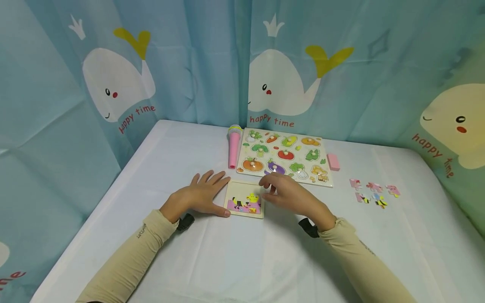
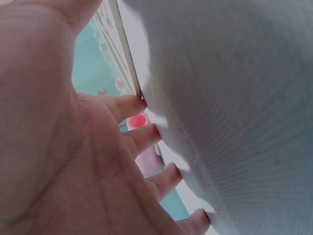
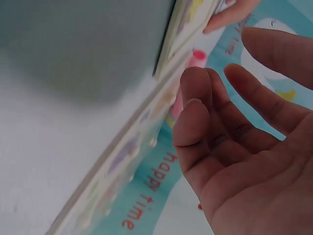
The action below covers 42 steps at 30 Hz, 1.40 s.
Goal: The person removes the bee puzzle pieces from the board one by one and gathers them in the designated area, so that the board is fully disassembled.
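Note:
A small wooden puzzle board [image 1: 243, 188] lies flat at mid-table, its lower part filled with pink, yellow and black bee-picture pieces [image 1: 253, 198]. Spread along its left side is my left hand [image 1: 202, 195], thumb by the lower left corner and index finger near the upper left. In the left wrist view, the left fingertips [image 2: 138, 103] rest on the tablecloth beside the board's edge. My right hand [image 1: 286, 193] hovers at the board's right side with loosely bent fingers. Nothing shows between its thumb and fingers [image 3: 195, 83] in the right wrist view.
Several loose jigsaw pieces [image 1: 375, 187] lie in two rows at the right. Behind the board are a large vegetable peg puzzle [image 1: 265, 145], a pink toy microphone [image 1: 234, 147] and a pink block [image 1: 333, 162]. Blue whale-print curtains [image 1: 212, 63] hang around the table.

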### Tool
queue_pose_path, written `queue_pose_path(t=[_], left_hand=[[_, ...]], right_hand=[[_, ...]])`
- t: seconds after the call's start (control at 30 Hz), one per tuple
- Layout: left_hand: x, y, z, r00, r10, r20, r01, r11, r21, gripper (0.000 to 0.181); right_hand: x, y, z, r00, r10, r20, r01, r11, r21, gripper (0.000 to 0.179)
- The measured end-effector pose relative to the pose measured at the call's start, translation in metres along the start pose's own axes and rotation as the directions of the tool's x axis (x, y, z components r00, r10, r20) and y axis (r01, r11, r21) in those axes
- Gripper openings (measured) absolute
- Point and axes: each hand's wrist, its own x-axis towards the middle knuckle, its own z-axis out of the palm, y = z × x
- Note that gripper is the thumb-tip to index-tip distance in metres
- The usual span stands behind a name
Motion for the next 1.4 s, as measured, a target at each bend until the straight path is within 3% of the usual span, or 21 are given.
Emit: queue_pose_path(t=[0.57, 0.93, 1.4], left_hand=[[0.002, -0.001, 0.001, 1.0, 0.008, -0.004, -0.008, 1.0, 0.001, 0.114], [0.003, -0.002, 0.001, 1.0, 0.005, -0.003, -0.005, 1.0, 0.009, 0.113], [0.002, -0.002, 0.001, 1.0, 0.007, -0.001, -0.007, 1.0, 0.011, 0.113]], right_hand=[[0.018, -0.008, 0.014, 0.984, 0.115, 0.137, -0.116, 0.993, 0.001, 0.034], [0.023, -0.006, 0.018, 0.977, 0.116, 0.177, -0.11, 0.993, -0.046, 0.034], [0.022, 0.0, 0.022, 0.986, 0.064, 0.157, -0.07, 0.997, 0.036, 0.025]])
